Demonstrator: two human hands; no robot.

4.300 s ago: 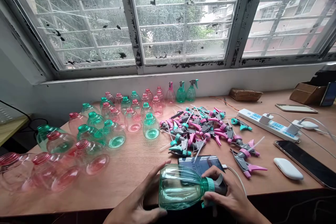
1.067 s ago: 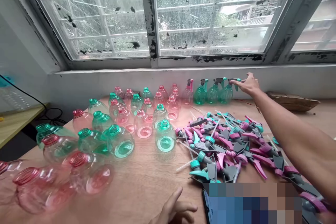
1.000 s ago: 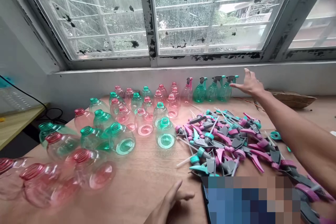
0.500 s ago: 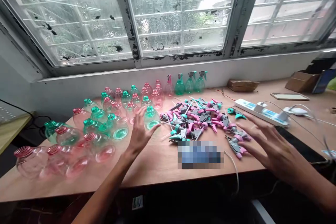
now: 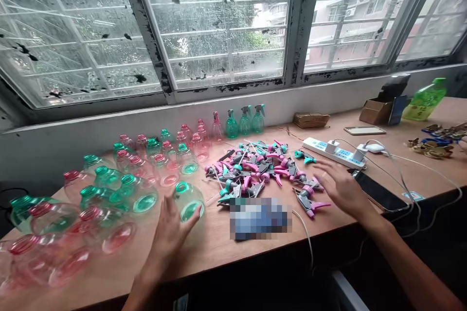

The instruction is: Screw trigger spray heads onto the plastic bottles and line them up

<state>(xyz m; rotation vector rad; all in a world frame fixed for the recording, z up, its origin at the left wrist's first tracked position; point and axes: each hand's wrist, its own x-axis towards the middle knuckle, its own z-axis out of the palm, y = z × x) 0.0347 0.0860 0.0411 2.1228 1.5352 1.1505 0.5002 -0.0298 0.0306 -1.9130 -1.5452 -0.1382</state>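
Observation:
A clear green spray bottle (image 5: 190,198) without a top is in the grip of my left hand (image 5: 170,227), thumb and fingers around its side, near the table's front. My right hand (image 5: 341,185) is open, fingers stretched out over the right edge of a pile of trigger spray heads (image 5: 257,167) in pink, teal and grey. Closest to its fingertips is a teal spray head (image 5: 304,157) lying apart from the pile. A pink and grey spray head (image 5: 310,204) lies left of and below this hand.
Several open pink and green bottles (image 5: 109,177) crowd the table's left. Bottles with spray heads fitted (image 5: 245,121) stand by the wall. A blurred-out item (image 5: 260,218) lies in front. To the right are a power strip (image 5: 333,153) with cables, a dark phone (image 5: 381,192) and a cardboard box (image 5: 375,111).
My view has turned right. The green bottle has come toward me in my left hand, away from the other bottles. My right hand has reached forward beside the teal spray head.

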